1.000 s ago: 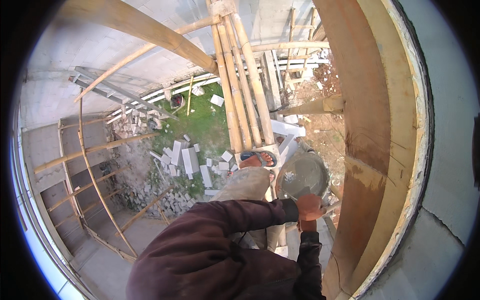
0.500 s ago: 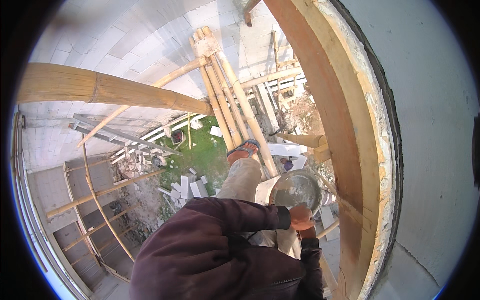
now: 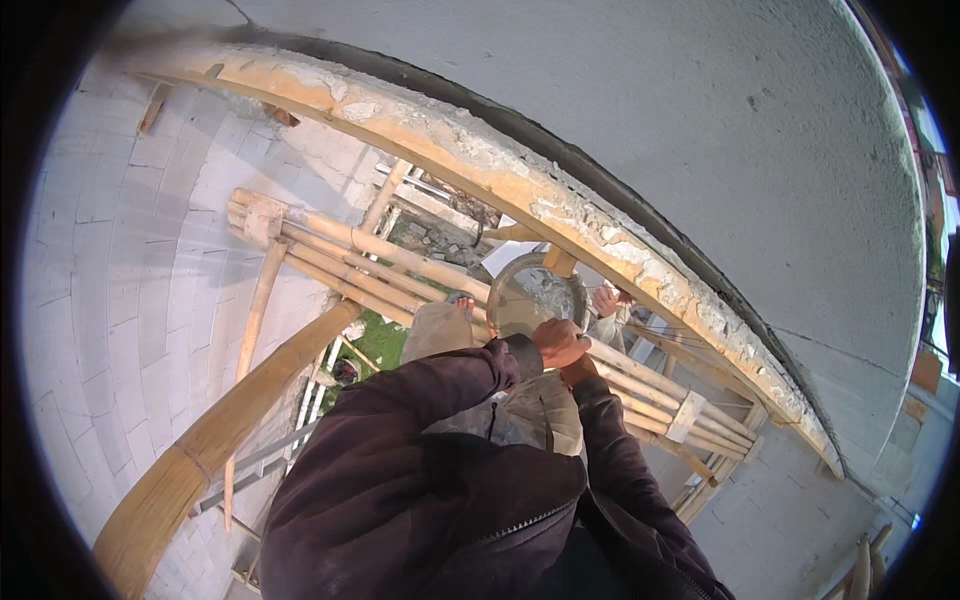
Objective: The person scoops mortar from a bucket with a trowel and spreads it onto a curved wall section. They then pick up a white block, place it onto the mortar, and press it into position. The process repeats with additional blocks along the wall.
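Seen from above, a person in a dark maroon jacket (image 3: 400, 470) bent over a round bucket (image 3: 513, 312) high on a bamboo scaffold. The bucket sat just above the middle of the view, directly beyond the hands, its mouth showing and wet grey mix (image 3: 550, 290) inside.

The left hand (image 3: 560, 343) lay at the bucket's near rim, with its fingers bent inward; whether they pinched the rim or something else, I could not tell. The right hand (image 3: 578, 372) was close against it, nearer the body and mostly covered, so its grip could not be made out.

Bamboo poles (image 3: 400, 285), laid side by side, ran from the upper left toward the bucket and came out again at its lower right. The toes of a foot (image 3: 462, 301) showed on them, left of the bucket, past a leg in pale trousers (image 3: 435, 335).

A plank (image 3: 560, 205) crusted with mortar curved diagonally above the bucket, below a smooth grey wall (image 3: 700, 120). At left, a thick bamboo pole (image 3: 200, 440) slanted in front of a pale block wall (image 3: 130, 290). Green grass (image 3: 380, 340) was visible far below.
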Tool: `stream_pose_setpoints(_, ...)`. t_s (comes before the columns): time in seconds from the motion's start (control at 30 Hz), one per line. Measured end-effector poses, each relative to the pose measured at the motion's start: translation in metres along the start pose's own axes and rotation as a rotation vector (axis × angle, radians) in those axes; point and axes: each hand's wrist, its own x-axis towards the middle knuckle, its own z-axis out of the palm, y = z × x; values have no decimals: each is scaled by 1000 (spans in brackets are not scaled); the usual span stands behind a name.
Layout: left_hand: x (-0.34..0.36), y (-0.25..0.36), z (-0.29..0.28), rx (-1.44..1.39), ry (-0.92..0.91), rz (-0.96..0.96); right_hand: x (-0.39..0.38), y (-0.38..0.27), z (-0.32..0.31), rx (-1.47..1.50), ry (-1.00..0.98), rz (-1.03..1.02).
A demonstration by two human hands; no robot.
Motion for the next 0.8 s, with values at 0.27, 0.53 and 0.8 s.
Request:
stream_pose_setpoints(0.27,-1,1,-36,139,-105,23,-5,-11,21,-8,-53,115)
stream_pose_setpoints(0.53,9,-25,-60,102,-292,-61,-10,-38,56,56,250,-27)
stream_pose_setpoints(0.8,-18,-36,-111,-39,-502,-181,-42,-118,131,298,275,212)
